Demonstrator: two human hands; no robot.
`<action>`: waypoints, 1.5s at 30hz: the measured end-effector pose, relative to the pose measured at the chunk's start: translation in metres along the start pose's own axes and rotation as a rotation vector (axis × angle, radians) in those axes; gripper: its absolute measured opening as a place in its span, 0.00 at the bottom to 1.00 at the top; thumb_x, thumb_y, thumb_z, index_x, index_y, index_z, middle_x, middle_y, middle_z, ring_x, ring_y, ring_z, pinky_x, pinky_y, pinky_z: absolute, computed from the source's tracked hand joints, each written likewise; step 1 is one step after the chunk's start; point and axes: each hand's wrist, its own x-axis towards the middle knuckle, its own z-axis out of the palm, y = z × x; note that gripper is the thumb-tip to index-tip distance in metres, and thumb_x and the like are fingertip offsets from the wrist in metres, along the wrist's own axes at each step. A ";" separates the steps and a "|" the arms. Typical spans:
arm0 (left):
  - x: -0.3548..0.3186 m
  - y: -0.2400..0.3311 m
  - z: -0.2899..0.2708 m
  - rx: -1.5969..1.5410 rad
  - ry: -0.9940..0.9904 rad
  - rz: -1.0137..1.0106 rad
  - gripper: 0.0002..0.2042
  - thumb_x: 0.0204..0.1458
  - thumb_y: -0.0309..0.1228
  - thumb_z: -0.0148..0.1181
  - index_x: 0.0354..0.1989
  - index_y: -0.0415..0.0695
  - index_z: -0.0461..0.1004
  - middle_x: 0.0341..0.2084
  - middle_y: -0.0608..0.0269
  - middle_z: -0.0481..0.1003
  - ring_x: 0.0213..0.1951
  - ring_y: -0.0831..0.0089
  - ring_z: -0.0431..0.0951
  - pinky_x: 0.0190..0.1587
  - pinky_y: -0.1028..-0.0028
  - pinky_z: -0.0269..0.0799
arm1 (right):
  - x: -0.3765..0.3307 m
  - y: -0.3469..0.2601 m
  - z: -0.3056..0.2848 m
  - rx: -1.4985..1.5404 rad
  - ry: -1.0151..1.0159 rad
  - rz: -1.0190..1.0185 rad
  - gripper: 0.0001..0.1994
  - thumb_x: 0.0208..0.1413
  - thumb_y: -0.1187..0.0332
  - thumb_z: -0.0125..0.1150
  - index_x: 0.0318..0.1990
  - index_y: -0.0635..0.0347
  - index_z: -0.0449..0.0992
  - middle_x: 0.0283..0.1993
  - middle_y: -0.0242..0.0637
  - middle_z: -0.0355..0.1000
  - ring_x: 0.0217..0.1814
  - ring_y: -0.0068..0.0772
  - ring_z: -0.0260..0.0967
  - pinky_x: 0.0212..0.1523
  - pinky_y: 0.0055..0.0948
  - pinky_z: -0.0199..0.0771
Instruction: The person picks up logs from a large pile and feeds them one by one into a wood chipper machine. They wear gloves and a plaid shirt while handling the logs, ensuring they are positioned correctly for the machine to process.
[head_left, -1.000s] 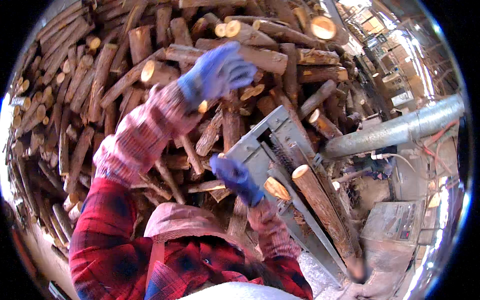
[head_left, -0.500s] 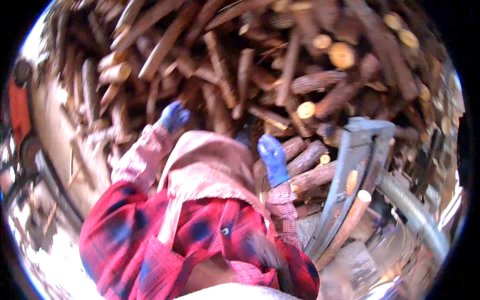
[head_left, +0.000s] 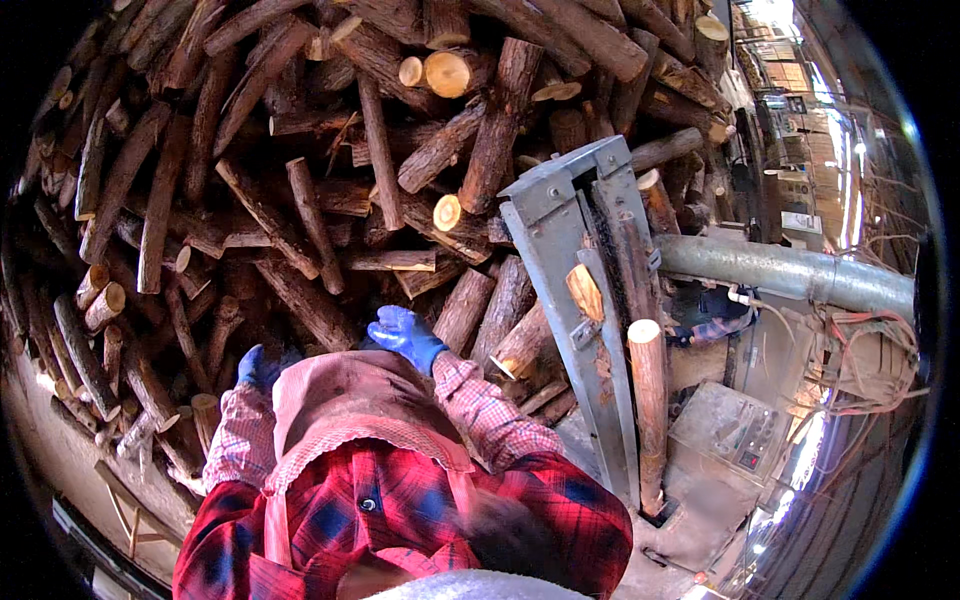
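My left hand (head_left: pixel 259 367), in a blue glove, hangs low beside the edge of my pink apron (head_left: pixel 335 395). Its fingers are largely hidden, and I see nothing held. My right hand (head_left: pixel 405 335), gloved the same way, is in front of the apron with fingers apart and nothing in them. Nearest to it are the bark-covered logs (head_left: pixel 465 308) of the pile. To the right stands a grey steel frame (head_left: pixel 570 270) with a split piece of wood (head_left: pixel 585 292) in its channel. A peeled-looking log (head_left: pixel 650 420) stands upright along its right side.
A large heap of logs (head_left: pixel 300 215) fills the far side and the left. A thick metal pipe (head_left: pixel 790 270) runs right from the steel frame. A control box (head_left: pixel 728 425) with buttons sits at right, near tangled cables (head_left: pixel 870 350). Another person's sleeve (head_left: pixel 715 328) shows beyond the frame.
The view has swung to the right, bringing the pipe, control box and cables further in. Both my hands have come lower and nearer my body. The right hand's fingers look more spread.
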 end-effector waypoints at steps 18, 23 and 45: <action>-0.001 -0.082 0.057 -1.157 0.200 -0.336 0.15 0.56 0.35 0.56 0.49 0.43 0.70 0.31 0.66 0.74 0.31 0.77 0.74 0.32 0.77 0.71 | 0.385 0.129 0.221 -0.627 0.288 -0.217 0.58 0.32 0.53 0.76 0.68 0.67 0.43 0.62 0.60 0.59 0.64 0.56 0.58 0.64 0.40 0.59; 0.005 -0.194 0.027 -1.298 0.271 -0.279 0.17 0.57 0.35 0.54 0.54 0.44 0.67 0.37 0.62 0.75 0.36 0.72 0.77 0.34 0.77 0.72 | 0.413 0.119 0.241 -0.749 0.076 0.077 0.56 0.32 0.51 0.77 0.65 0.68 0.47 0.61 0.61 0.60 0.60 0.55 0.63 0.60 0.42 0.64; -0.191 0.304 0.243 -1.076 -0.296 0.599 0.20 0.56 0.44 0.53 0.50 0.41 0.72 0.43 0.59 0.74 0.48 0.67 0.71 0.55 0.69 0.65 | -0.144 -0.047 -0.048 0.574 0.251 -0.417 0.35 0.43 0.62 0.73 0.59 0.61 0.63 0.56 0.38 0.66 0.57 0.32 0.63 0.59 0.32 0.63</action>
